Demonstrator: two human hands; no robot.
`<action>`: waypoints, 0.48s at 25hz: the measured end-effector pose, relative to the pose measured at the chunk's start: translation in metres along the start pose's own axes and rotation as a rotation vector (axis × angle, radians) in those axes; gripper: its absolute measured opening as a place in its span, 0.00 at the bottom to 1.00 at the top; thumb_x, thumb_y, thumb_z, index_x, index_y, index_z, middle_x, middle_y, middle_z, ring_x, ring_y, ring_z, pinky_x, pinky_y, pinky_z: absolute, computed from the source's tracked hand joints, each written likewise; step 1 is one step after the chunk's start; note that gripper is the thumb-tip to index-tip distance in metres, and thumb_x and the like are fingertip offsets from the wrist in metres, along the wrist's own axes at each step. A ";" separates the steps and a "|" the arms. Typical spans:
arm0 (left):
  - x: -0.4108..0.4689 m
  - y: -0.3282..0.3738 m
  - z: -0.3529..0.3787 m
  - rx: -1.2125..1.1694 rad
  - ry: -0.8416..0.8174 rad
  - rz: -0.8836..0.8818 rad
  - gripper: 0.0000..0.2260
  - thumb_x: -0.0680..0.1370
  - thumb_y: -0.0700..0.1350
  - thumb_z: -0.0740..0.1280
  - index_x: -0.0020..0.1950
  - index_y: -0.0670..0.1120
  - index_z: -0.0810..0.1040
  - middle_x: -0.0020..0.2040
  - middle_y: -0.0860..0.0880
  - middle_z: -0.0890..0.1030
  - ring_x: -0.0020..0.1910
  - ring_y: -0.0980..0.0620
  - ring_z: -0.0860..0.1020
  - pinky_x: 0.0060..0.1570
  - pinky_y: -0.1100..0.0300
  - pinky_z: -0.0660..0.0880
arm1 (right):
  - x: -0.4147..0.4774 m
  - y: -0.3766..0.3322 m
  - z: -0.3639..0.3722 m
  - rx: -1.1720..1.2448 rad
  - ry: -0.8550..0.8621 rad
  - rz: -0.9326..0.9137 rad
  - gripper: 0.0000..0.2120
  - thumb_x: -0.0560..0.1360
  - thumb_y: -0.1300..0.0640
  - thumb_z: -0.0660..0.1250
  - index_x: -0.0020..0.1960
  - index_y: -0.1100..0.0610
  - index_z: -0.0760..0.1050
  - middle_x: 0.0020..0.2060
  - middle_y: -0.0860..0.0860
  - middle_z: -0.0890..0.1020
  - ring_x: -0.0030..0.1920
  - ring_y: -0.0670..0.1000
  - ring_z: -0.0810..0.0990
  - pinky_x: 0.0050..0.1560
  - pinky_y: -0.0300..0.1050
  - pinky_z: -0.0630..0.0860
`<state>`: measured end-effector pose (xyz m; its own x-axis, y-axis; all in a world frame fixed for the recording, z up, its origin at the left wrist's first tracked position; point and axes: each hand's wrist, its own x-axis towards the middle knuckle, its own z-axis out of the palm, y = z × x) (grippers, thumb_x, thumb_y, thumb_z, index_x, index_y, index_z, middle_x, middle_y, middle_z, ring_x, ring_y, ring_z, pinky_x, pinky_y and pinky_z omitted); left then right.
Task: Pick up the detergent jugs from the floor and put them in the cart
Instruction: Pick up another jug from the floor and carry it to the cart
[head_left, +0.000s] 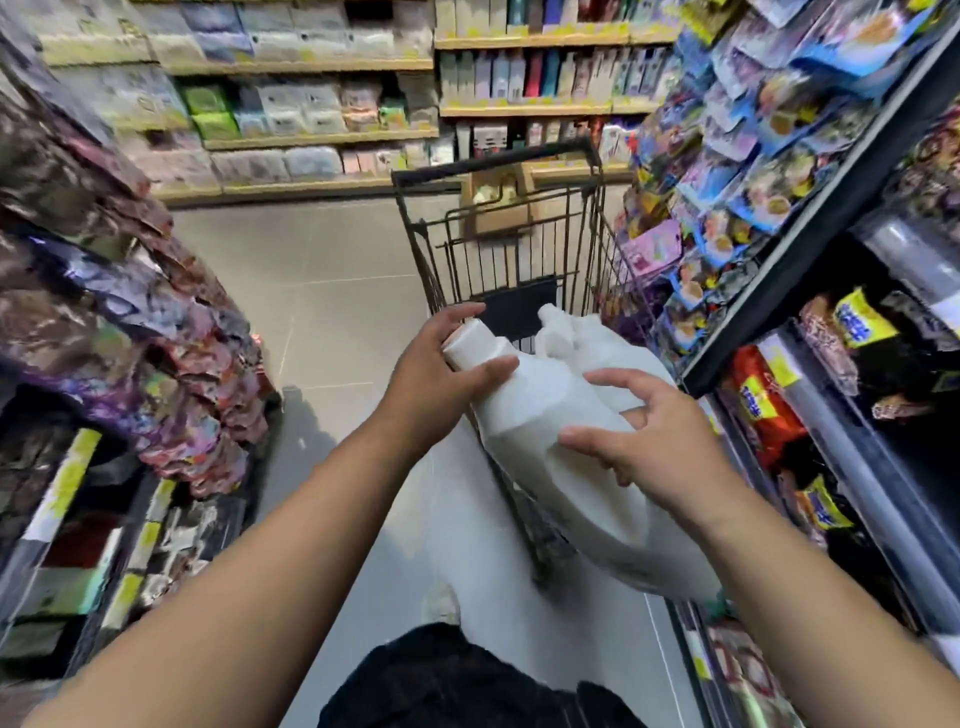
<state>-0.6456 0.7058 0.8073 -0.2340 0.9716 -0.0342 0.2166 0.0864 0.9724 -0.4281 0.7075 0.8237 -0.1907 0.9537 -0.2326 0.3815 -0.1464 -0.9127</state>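
Between the two hands, a white jug (550, 441) lies tilted over the near end of the cart (498, 249), its capped neck pointing up and away toward the left hand (447, 364) and its broad base toward the person. The left hand is clamped around the neck and cap, fingers over the far side, thumb laid along the jug's shoulder. The right hand (639, 441) sits on the jug's upper right side with fingers spread and curled; the fingertips touch the plastic, but whether it grips or only steadies the jug cannot be told. The base of the jug hangs below the right wrist, over the cart's near rim.

Just beyond the right hand, a second jug (587, 338), also white, rests inside the cart, its neck pointing away, touching or nearly touching the held one. Past the left hand's fingertips a black panel stands against the cart's wire wall, and farther off a brown box (498, 202) sits at the cart's far end under the black handle bar.

Left of the left arm stands a rack of dark, crowded packets (130, 312). Right of the right arm runs a shelf (841, 218) with blue and purple packets above and red and yellow ones lower down. Beneath both arms is pale grey floor (322, 291), with dark clothing at the bottom edge.
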 end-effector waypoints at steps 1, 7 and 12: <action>0.024 0.001 -0.007 0.021 -0.026 0.005 0.23 0.70 0.46 0.77 0.62 0.57 0.76 0.54 0.55 0.79 0.46 0.58 0.79 0.44 0.68 0.76 | 0.019 -0.004 0.008 0.007 0.029 0.022 0.27 0.59 0.52 0.82 0.56 0.44 0.78 0.26 0.48 0.81 0.22 0.41 0.74 0.28 0.37 0.69; 0.168 0.009 -0.033 0.164 -0.139 0.071 0.22 0.69 0.47 0.78 0.59 0.61 0.76 0.52 0.63 0.78 0.46 0.72 0.76 0.47 0.72 0.76 | 0.124 -0.034 0.041 0.164 0.112 0.049 0.25 0.62 0.54 0.81 0.56 0.42 0.78 0.26 0.46 0.81 0.25 0.41 0.75 0.29 0.34 0.70; 0.246 -0.001 -0.025 0.237 -0.150 0.098 0.22 0.71 0.48 0.77 0.63 0.58 0.77 0.56 0.58 0.78 0.50 0.69 0.76 0.51 0.68 0.77 | 0.195 -0.028 0.052 0.228 0.126 0.078 0.25 0.62 0.52 0.81 0.54 0.36 0.76 0.39 0.50 0.85 0.36 0.48 0.81 0.32 0.36 0.72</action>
<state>-0.7268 0.9397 0.8032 -0.0624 0.9980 0.0066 0.4510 0.0223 0.8923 -0.5227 0.8842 0.7865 -0.0492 0.9604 -0.2744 0.1742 -0.2623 -0.9491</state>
